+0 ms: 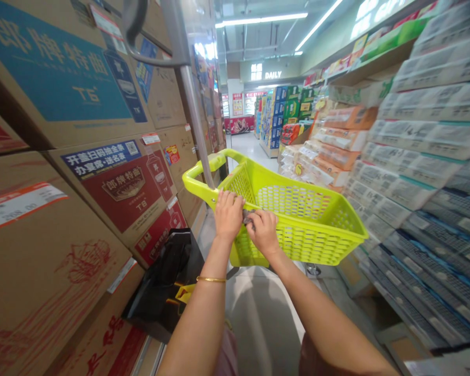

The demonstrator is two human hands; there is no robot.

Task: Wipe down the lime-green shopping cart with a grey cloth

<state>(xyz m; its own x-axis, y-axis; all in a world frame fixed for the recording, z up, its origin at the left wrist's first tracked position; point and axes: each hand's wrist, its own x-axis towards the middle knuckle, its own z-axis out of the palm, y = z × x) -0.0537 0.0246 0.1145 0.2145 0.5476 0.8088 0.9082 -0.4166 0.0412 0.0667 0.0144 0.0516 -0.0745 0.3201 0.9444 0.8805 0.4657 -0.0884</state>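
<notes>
A lime-green shopping basket (309, 240) with perforated walls is in front of me, and its inside shows no goods. My left hand (227, 213) is closed over the near rim, close to the foot of a grey metal pole. Right beside it, my right hand (263, 230) is closed at the same rim with its fingers curled. A small crumpled dark grey thing, perhaps a cloth (249, 217), shows between the two hands, under the right fingers. A gold bangle (211, 280) circles my left wrist.
Stacked cardboard cartons (55, 261) rise close on my left, with a black bag (162, 287) at their foot. Packaged goods (411, 172) are piled high on the right. The grey pole (198, 115) stands between the cartons and basket. An aisle (248, 143) runs ahead.
</notes>
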